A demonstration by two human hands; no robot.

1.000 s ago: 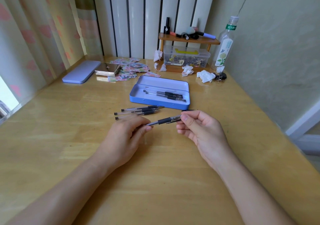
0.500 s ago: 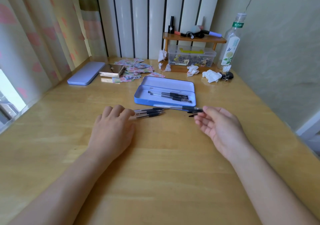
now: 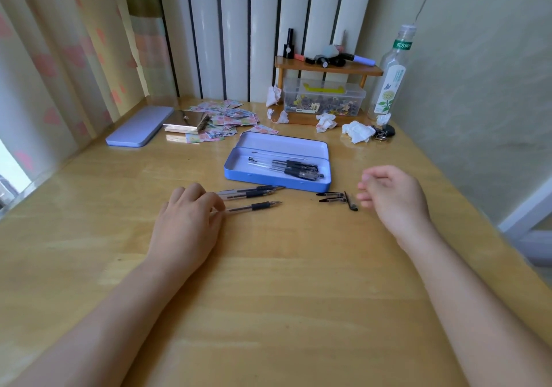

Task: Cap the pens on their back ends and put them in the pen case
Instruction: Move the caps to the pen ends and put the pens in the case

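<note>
An open blue pen case (image 3: pixel 270 179) lies mid-table with several black-grip pens (image 3: pixel 294 167) inside. Just in front of it two uncapped pens (image 3: pixel 249 192) lie side by side. A third uncapped pen (image 3: pixel 254 207) lies apart, nearer me. My left hand (image 3: pixel 188 222) rests palm down, its fingertips pinching that pen's back end against the table. Three loose black caps (image 3: pixel 336 197) lie right of the pens. My right hand (image 3: pixel 392 200) hovers beside the caps, fingers loosely curled and holding nothing.
A closed lilac tin (image 3: pixel 140 125), a metal box (image 3: pixel 185 121) and scattered stickers (image 3: pixel 227 118) lie at the back left. A small wooden shelf (image 3: pixel 327 70) over a plastic box (image 3: pixel 324 97), crumpled tissues (image 3: pixel 357 131) and a bottle (image 3: pixel 389 76) stand at the back right.
The pen that both hands held a second ago has left them. My left hand came down on the loose pens and drew one nearer. My right hand moved right, empty, beside the caps.
</note>
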